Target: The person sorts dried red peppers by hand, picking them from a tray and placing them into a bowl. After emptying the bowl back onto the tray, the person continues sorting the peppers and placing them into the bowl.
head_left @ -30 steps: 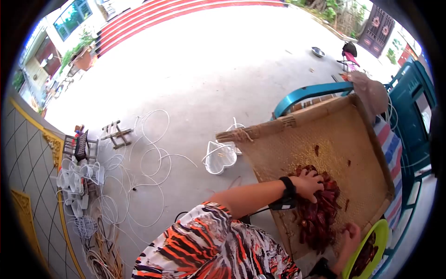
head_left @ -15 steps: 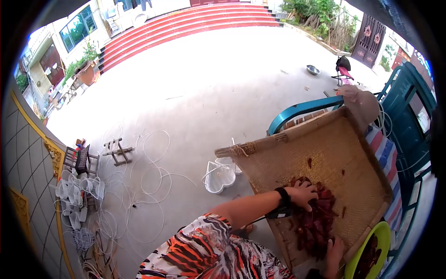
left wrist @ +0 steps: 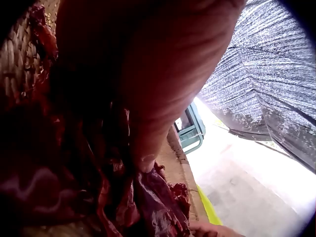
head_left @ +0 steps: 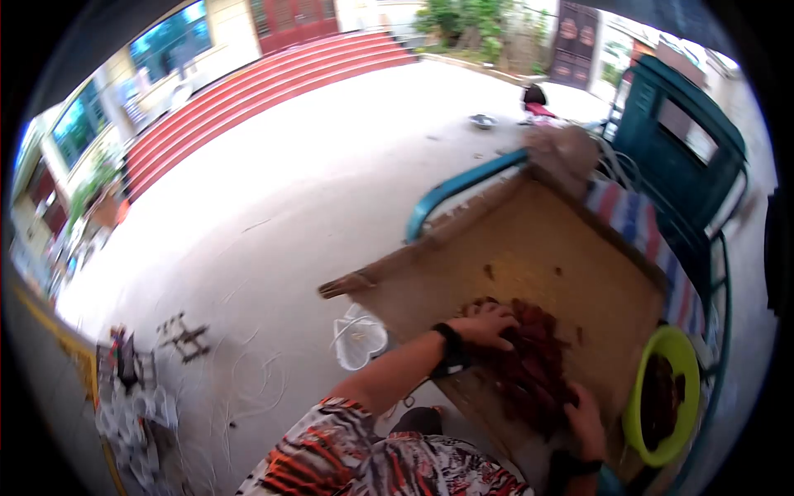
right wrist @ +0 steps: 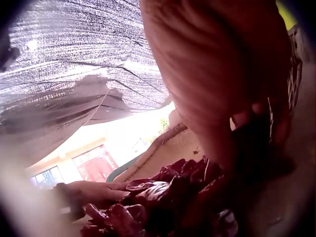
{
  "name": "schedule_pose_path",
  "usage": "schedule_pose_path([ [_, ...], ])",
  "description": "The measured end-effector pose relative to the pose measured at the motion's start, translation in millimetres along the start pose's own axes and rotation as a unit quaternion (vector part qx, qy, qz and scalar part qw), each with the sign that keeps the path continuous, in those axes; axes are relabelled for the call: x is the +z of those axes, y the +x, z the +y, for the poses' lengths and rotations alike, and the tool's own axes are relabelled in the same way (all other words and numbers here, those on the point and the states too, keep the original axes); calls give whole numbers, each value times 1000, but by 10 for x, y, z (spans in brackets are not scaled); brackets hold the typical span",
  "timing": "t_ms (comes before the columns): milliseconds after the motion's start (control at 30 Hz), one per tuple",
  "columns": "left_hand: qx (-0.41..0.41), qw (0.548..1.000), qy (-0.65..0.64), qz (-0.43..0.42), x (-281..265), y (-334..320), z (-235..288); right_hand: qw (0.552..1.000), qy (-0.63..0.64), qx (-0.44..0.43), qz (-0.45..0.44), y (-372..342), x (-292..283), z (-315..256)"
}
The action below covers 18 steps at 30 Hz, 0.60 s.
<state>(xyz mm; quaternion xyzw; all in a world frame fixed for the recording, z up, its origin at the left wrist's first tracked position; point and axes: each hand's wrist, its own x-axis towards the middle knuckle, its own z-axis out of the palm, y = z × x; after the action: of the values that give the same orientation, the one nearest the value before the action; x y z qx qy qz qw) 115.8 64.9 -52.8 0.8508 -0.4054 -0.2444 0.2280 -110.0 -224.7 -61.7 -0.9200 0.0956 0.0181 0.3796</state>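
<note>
A heap of dark red dried chili peppers [head_left: 533, 364] lies on a large woven tray [head_left: 579, 248]. My left hand [head_left: 488, 324] rests on the upper left of the heap, its fingers over the peppers. In the left wrist view its thumb [left wrist: 153, 133] presses down on a shiny dried chili pepper [left wrist: 160, 207]. At the heap's lower right, my right hand [head_left: 585, 420] touches the edge of the peppers. The right wrist view shows the right thumb [right wrist: 215, 143] down against the heap, with the other fingers mostly in dark shadow.
A yellow-green basin [head_left: 686, 364] with more peppers stands right of the tray. A teal chair [head_left: 678, 140] and striped cloth [head_left: 637, 223] are beyond it. A white heart-shaped basket [head_left: 361, 341] sits on the ground left of the tray, with small stools [head_left: 184, 339] farther left.
My right hand has moved from beside the basin to the heap's edge. The left hand stays on the heap. The head view has turned to the right.
</note>
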Motion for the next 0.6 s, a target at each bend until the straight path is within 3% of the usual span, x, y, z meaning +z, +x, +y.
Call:
schedule_pose_path([
  [67, 5, 997, 33, 67, 65, -38, -1, 992, -103, -61, 39, 4, 26, -58],
  [200, 92, 986, 86, 106, -150, -144, 186, 993, -104, -1, 51, 0, -16, -368],
  [267, -43, 997, 9, -60, -222, -78, 267, 994, -65, -20, 88, 42, -28, -307],
  [333, -24, 999, 8, -41, -162, -41, 156, 988, 115, -5, 104, 4, -118, -529],
  [400, 12, 1000, 21, 5, -115, -21, 178, 952, 299, 20, 59, -10, -203, -631],
  [467, 63, 993, 46, 89, -192, -121, 353, 944, 318, 61, 60, -27, -256, -680],
  [567, 131, 972, 63, 186, 103, 2, -9, 902, 410, 116, 76, -65, -294, -740],
  [600, 87, 988, 48, 118, 65, 8, 20, 881, 447, 133, 80, -62, -304, -761],
])
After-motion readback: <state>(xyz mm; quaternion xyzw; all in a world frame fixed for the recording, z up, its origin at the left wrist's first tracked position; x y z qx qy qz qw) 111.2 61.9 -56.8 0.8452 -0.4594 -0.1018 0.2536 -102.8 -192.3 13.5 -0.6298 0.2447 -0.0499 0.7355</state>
